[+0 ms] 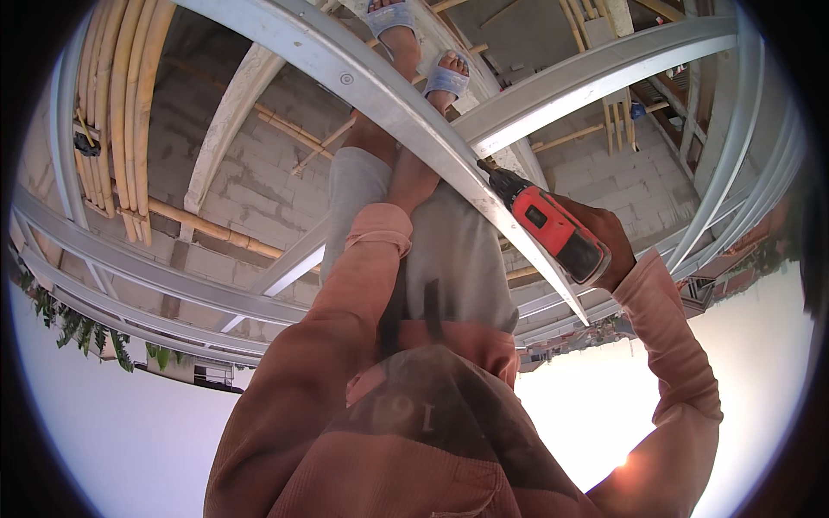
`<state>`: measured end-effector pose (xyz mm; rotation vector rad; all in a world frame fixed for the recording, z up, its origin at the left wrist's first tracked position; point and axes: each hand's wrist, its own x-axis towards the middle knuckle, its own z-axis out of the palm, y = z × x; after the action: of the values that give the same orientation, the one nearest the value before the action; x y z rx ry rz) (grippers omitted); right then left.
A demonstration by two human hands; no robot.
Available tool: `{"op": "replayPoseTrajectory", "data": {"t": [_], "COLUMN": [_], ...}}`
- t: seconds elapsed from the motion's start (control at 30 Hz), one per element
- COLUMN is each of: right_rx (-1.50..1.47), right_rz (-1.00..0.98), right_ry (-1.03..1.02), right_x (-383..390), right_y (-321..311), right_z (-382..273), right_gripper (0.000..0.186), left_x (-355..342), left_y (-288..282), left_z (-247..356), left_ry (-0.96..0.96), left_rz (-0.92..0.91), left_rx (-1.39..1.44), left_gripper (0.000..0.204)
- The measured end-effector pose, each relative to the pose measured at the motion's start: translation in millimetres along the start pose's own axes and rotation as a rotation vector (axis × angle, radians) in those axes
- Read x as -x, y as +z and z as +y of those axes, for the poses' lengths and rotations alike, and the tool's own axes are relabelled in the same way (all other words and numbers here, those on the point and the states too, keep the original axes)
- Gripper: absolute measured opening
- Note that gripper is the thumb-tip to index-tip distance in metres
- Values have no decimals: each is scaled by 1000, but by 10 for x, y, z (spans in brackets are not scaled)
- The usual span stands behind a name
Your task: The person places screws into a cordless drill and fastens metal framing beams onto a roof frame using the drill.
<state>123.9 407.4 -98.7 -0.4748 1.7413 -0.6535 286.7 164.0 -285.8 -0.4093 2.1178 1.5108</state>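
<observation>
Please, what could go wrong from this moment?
The red power drill in the right hand has its tip close to the metal beam; it might skid on the metal. The left hand, partly hidden near that beam, could then be hurt. The open-toed sandals leave toes exposed, so a dropped drill might injure them.

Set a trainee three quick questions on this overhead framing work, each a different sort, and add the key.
1. Multiple choice: in the picture, on which side of the long, diagonal, silvery metal beam is the red-and-black power drill? A) left; B) right.
2. True or false: both feet are bare.
3. Short answer: which hand holds the drill?

Key: 1. B. 2. False; they wear blue-grey, open-toed sandals. 3. The right hand.
</observation>
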Motion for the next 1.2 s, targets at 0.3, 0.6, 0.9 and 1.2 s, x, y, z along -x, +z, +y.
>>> {"op": "replayPoseTrajectory", "data": {"t": [0.3,0.6,0.9,1.2], "right_rx": [99,191,214,192], "right_rz": [-100,-135,-129,-81], "right_ry": [-32,-3,4,-36], "right_x": [-200,-165,-201,-138], "right_y": [-321,-275,-271,-237], "right_z": [-110,-176,-174,-154], "right_gripper": [68,65,64,66], "left_x": [41,35,94,94], "left_y": [37,100,164,107], "left_z": [-136,-76,-205,-91], "left_ry": [-87,-296,-37,-302], "left_rz": [9,43,75,52], "left_rx": [139,388,-33,492], "left_gripper": [30,33,39,42]}}
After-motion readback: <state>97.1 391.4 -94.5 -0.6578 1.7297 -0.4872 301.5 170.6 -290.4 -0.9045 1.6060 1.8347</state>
